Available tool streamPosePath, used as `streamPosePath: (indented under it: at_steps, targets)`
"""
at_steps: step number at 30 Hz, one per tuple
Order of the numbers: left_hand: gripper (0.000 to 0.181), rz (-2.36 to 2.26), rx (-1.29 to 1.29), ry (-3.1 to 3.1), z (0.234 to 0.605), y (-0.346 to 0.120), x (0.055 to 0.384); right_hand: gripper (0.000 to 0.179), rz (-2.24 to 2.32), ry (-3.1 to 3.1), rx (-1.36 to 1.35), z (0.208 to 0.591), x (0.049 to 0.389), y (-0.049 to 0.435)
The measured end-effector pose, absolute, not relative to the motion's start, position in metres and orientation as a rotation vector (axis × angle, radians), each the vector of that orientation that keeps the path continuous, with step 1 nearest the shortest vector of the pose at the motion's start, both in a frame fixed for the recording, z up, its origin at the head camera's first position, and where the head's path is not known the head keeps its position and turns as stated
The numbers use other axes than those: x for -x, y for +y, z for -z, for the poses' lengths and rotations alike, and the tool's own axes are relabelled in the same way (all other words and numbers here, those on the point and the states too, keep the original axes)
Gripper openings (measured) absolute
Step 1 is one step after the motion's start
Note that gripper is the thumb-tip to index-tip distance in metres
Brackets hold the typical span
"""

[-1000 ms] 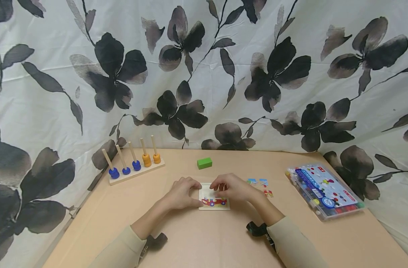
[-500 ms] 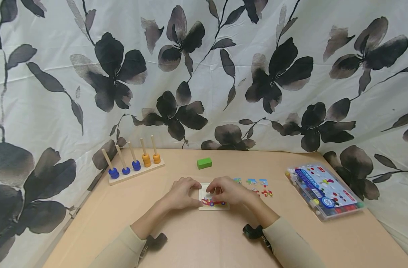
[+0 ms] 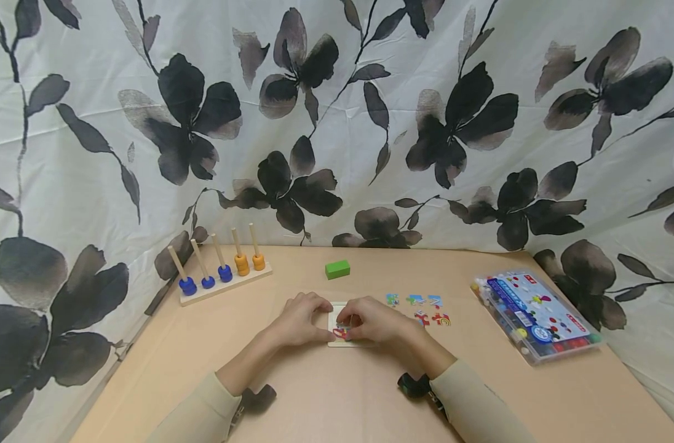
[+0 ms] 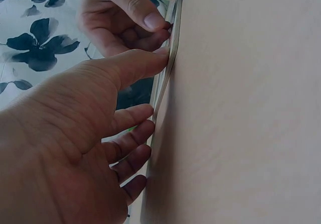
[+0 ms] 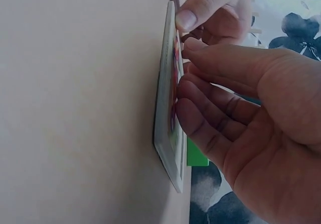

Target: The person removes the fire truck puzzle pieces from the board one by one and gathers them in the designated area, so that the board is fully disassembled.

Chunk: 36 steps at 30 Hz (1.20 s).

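Observation:
A small white-framed puzzle board [image 3: 334, 315] lies flat on the table, with part of a red car picture [image 3: 341, 334] showing along its lower side. My left hand [image 3: 301, 320] rests at the board's left edge, thumb and fingers spread apart; the thumb touches the edge in the left wrist view. Over the picture, my right hand [image 3: 376, 319] has its thumb and index fingertips together. A small puzzle piece [image 3: 340, 324] seems to be pinched there, mostly hidden by the fingers. In the right wrist view, the other right fingers [image 5: 193, 121] curve close to the board.
Several loose puzzle pieces [image 3: 417, 300] lie right of the board. A green block [image 3: 337, 269] sits behind it. At the back left stands a peg rack [image 3: 226, 285] with blue and orange beads; a flat plastic case [image 3: 536, 317] lies at the right. A floral curtain [image 3: 370, 123] hangs behind.
My right hand has moved left and slightly down across the board, covering more of the car picture and uncovering loose pieces at the right. The left hand has stayed in place.

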<state>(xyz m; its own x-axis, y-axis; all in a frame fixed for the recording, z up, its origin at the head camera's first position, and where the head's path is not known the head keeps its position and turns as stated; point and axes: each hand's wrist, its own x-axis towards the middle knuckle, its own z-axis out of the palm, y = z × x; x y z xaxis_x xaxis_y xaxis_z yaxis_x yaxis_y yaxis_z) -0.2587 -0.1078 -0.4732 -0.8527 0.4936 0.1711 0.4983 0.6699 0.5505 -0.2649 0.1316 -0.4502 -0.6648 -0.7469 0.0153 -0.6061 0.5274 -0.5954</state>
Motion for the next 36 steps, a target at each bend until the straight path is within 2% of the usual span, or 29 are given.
streamPosePath:
  at_steps: [36]
  targets:
    - [0.057,0.924,0.863,-2.861,0.4743,-0.1077,0.2583,0.022,0.775,2.581,1.117,0.4586,0.2630,0.1235]
